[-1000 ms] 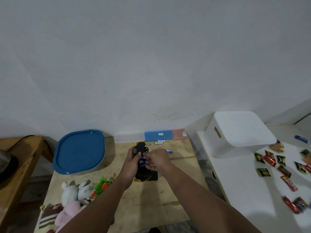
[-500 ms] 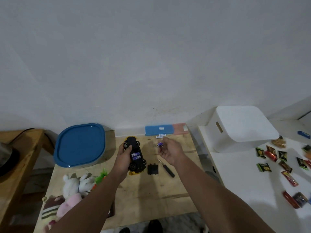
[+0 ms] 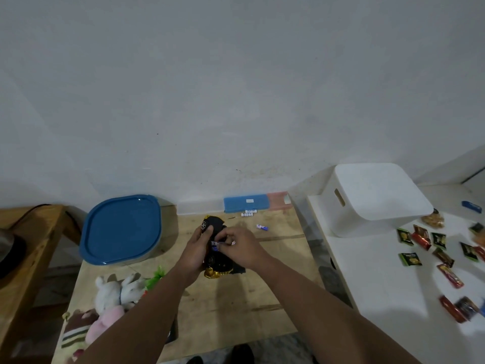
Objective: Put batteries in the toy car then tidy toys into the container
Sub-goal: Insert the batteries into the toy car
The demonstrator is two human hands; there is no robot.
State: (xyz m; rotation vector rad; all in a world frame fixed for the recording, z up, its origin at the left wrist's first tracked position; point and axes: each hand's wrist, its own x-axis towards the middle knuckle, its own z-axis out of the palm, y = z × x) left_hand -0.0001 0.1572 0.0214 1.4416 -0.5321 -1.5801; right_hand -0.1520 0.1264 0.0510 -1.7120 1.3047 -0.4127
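Wooden table [image 3: 223,306], pale wall; left hand [image 3: 195,252] grips toy car [image 3: 217,258], right hand [image 3: 242,245] pinches battery [image 3: 215,243]

A white bin [image 3: 378,199] with a slot handle stood upside down on a white table [image 3: 388,306] at the right. Near it, small snack packets [image 3: 443,256] in green, red and dark wrappers lay scattered, with a bag of golden snacks [image 3: 433,220] just beside the bin and a small blue object [image 3: 471,206] farther back. At the foot of the pale wall [image 3: 236,88] lay a blue block [image 3: 245,203] touching a pink block [image 3: 279,200]. At the far left stood a wooden side table [image 3: 23,253] bearing a dark round object [image 3: 9,248].
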